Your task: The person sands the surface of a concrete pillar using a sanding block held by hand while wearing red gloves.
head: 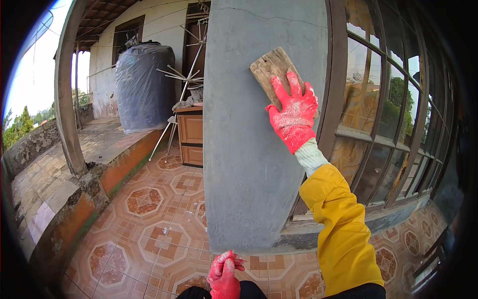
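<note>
My right hand [294, 108], in a red rubber-coated glove with pale smears, grips a worn wooden board [274, 71]. The board lies at a tilt against the grey plastered wall [246, 149], with my fingers spread over its face. A thin crack runs across the upper part of the wall. Low at the bottom of the view, my left hand [225, 274] wears a matching red glove. Its fingers are curled in, and nothing shows in them. It is apart from the wall, above my knees.
A wooden window frame with glass panes [360, 82] borders the wall on the right. To the left stand a metal folding rack [190, 71], a brown cabinet [190, 130] and a large plastic-wrapped bundle [143, 86]. Patterned tiles [145, 202] cover the floor beside a low ledge [123, 160].
</note>
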The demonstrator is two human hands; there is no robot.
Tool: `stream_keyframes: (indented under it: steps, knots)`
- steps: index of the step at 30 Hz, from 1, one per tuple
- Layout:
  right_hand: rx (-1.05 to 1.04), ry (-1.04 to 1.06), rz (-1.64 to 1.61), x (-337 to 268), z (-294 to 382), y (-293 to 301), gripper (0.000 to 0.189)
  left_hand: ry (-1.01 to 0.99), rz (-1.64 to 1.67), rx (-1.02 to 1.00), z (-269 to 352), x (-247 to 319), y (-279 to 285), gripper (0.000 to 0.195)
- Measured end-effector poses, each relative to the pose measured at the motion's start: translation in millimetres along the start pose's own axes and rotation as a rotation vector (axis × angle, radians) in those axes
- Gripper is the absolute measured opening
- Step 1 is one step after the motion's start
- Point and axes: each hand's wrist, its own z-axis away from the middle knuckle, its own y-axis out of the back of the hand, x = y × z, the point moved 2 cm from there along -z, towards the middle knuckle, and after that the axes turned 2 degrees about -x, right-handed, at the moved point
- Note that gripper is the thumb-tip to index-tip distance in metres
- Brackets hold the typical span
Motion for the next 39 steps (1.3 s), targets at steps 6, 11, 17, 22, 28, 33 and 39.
stream_keyframes:
  steps: [6, 11, 17, 22, 28, 33, 39]
  knots:
    - [-0.412, 1.029, -0.006, -19.2, 233.6, -33.1, 0.067, -0.011, 0.036, -0.003, 0.4, -17.7, 3.2, 0.026]
    - [-0.300, 0.318, -0.036, 17.2, 107.8, 3.5, 0.074, 0.075, 0.042, 0.002, 6.7, -3.6, -9.8, 0.026]
    - [-0.001, 0.044, 0.013, 31.1, 74.2, 11.2, 0.071, 0.026, 0.060, -0.006, 6.4, -5.4, -15.8, 0.026]
    - [-0.390, 0.958, 0.082, 13.5, 260.2, -21.9, 0.073, 0.039, 0.052, 0.008, 10.1, -20.8, -1.9, 0.026]
    - [-0.163, 0.178, -0.016, 44.1, 96.4, 13.3, 0.072, 0.002, 0.037, 0.003, 9.1, -24.9, -4.2, 0.029]
    - [0.007, -0.009, 0.001, 46.5, 103.5, 13.2, 0.072, -0.025, 0.034, -0.019, 6.5, -25.8, -5.2, 0.031]
    - [-0.410, 0.604, 0.022, 39.8, 340.8, -15.9, 0.069, -0.024, 0.085, -0.001, 7.9, -25.4, 1.9, 0.025]
